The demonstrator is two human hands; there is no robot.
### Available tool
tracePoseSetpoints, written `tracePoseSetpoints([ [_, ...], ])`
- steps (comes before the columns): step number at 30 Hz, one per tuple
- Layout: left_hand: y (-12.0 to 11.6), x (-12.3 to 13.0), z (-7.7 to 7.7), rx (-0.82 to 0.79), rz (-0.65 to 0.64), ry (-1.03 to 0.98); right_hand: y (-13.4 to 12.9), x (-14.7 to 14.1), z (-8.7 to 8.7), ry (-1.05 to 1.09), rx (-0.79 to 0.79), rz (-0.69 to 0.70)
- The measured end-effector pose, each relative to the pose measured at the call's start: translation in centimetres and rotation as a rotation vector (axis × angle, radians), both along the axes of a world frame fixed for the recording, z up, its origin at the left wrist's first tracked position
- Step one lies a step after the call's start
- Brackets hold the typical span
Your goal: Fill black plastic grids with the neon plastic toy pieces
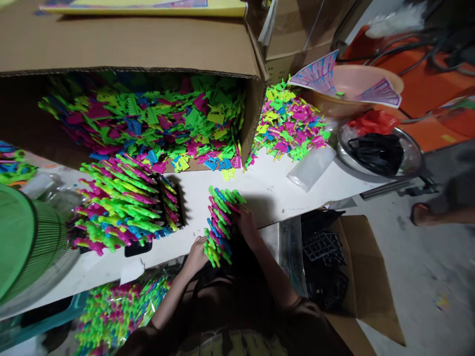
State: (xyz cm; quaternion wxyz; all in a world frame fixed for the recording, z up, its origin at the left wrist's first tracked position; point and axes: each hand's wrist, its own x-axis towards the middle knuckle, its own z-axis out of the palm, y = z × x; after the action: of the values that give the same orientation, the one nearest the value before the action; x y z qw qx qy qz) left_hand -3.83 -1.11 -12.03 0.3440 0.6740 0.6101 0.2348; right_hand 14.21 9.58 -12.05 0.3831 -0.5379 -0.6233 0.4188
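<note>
Between my hands, at the front edge of the white table, is a filled rack of neon plastic pieces [220, 222]. Its pieces stand in slanting rows of green, pink, blue and yellow; the base beneath is mostly hidden. My left hand [197, 254] is closed on the near left side of this rack. At its far right side, my right hand [245, 221] grips with curled fingers. To the left stand more filled racks [118, 202], packed tightly together, with dark edges showing on their right.
A large cardboard box [148, 44] lies open towards me, full of loose neon pieces. A loose pile [289, 123], a pink bowl [356, 84] and a metal basin [415, 158] stand right. A green basket [33, 242] is left; black trays [324, 252] fill a carton below.
</note>
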Motion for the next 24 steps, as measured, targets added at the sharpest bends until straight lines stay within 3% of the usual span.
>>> tracePoseSetpoints([
  [4,0.1,0.0,0.3,0.018,-0.001,-0.004,0.3,0.6,-0.1,0.029,-0.025,0.05],
  [8,0.0,0.1,0.1,0.041,-0.005,-0.01,2.1,3.4,0.0,0.128,-0.164,0.174],
  [12,0.1,0.2,-0.1,0.05,-0.018,-0.016,6.1,6.1,0.7,0.085,-0.23,0.04],
  [14,0.1,0.2,-0.1,0.048,-0.025,-0.016,8.8,6.3,1.8,0.015,-0.114,-0.101],
  [16,0.2,0.2,-0.1,0.042,-0.028,-0.016,11.6,6.0,3.1,-0.144,0.158,-0.19],
  [18,0.2,0.3,0.0,0.033,-0.024,-0.014,14.3,5.4,4.5,-0.379,0.333,-0.132],
  [20,0.2,0.3,0.1,0.023,-0.019,-0.013,16.6,5.1,5.6,-0.579,0.41,-0.021],
  [24,0.2,0.5,0.3,0.015,-0.017,-0.019,18.6,5.8,6.5,-0.856,0.395,0.075],
])
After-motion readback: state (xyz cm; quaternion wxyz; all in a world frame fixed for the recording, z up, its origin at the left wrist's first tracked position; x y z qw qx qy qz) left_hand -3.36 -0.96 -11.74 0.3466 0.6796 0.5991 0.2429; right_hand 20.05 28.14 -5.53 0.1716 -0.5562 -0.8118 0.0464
